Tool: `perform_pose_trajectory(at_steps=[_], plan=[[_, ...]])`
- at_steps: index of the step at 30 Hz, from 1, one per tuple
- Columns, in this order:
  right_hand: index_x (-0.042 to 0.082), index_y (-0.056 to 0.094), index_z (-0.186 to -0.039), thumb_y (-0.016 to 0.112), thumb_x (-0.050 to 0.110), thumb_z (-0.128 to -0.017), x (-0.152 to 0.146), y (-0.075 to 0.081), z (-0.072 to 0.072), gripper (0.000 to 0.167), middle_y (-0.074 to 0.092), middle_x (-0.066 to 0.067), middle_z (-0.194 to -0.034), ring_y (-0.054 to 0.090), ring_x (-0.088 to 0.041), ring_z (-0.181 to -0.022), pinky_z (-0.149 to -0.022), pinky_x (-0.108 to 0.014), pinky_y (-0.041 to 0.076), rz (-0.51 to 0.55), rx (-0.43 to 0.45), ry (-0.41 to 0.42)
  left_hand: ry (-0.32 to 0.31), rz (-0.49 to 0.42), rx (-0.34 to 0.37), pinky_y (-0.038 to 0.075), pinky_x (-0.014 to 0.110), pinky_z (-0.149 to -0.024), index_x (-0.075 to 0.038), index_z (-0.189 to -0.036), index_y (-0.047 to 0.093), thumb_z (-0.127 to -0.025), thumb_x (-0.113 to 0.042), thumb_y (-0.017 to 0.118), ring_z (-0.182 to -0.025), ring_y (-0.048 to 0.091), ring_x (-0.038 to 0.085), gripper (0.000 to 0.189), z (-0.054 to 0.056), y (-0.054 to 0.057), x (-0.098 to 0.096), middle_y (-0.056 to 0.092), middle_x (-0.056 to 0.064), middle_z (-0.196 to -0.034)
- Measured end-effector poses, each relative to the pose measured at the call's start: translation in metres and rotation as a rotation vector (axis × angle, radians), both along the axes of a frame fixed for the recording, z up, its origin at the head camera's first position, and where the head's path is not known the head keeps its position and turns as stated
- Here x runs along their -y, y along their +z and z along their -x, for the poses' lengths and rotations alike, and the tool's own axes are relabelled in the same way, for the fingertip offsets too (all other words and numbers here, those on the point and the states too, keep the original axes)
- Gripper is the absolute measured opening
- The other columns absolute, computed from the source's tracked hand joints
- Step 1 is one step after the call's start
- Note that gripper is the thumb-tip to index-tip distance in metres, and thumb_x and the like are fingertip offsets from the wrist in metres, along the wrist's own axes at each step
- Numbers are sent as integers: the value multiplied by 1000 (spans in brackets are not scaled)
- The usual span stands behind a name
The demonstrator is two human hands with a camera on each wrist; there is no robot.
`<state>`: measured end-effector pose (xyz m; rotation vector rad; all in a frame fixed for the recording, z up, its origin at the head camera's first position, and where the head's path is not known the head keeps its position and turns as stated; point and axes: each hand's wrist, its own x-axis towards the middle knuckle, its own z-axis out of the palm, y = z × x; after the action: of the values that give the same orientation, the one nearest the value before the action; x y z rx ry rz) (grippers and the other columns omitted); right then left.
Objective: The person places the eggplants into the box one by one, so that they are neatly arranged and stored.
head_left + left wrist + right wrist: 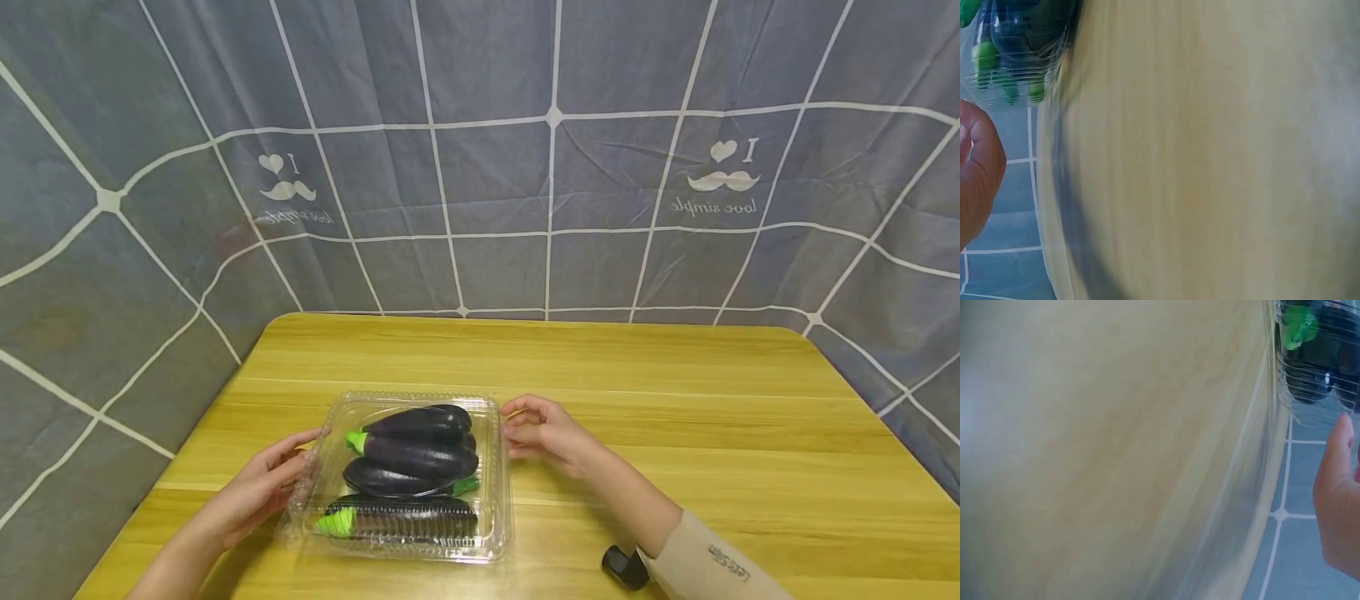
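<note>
A clear plastic clamshell box [491, 500] sits near the front of the wooden table, left of the middle, with its lid over the contents. Inside lie several dark purple eggplants [423, 458] with green stem ends. My left hand [258, 487] grips the box's left side, some fingertips showing through the plastic. On the opposite side my right hand [551, 437] holds the right rim with bent fingers. In the right wrist view the thumb [1337, 453] reaches the box's edge. The left wrist view shows my left hand [979, 169] just beside the box's ridged wall, mostly cut off.
The wooden table [675, 392] has rounded far corners. Behind it and at both sides hangs a grey curtain [495, 183] with white grid lines. A small black object [625, 567] lies beside the right sleeve [712, 562] at the front edge.
</note>
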<state>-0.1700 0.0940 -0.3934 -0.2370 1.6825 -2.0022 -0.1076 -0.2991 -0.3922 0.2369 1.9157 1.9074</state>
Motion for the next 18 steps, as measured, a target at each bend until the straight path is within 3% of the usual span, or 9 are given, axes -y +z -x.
perform_pose_trajectory(at_steps=[4, 8, 13, 18], plan=[[-5, 45, -121, 51, -10, -86, -2, 3, -6, 35, 60, -7, -85, 60, -18, -75, -69, -29, 54, -10, 29, 33, -61, -90, -54, 50, 31, -79, -39, -123, 50, -102, -12, 37, -95, 58, 11, 37, -2, -2, 0, 58, -3, -108], [-1, 37, -131, 53, -4, -87, -3, 6, -14, 47, 59, -7, -90, 61, -19, -75, -66, -28, 54, -24, 42, 68, -101, -156, -65, 51, 29, -78, -36, -129, 43, -100, -5, 37, -92, 60, 11, 42, -2, -3, 0, 63, -4, -106], [13, 13, -146, 60, 4, -84, -3, 10, -28, 78, 59, -8, -90, 61, -20, -73, -63, -29, 53, -53, 10, 126, -99, -134, -78, 51, 29, -74, -39, -132, 41, -100, -4, 39, -87, 58, 9, 48, -1, -2, 0, 59, -4, -102], [26, -3, -148, 63, -3, -77, -1, 13, -42, 102, 57, -10, -84, 61, -20, -67, -61, -34, 54, -84, -53, 221, -76, -54, -86, 50, 31, -75, -42, -126, 49, -99, -4, 38, -90, 58, 11, 48, 1, 0, 1, 55, -2, -103]])
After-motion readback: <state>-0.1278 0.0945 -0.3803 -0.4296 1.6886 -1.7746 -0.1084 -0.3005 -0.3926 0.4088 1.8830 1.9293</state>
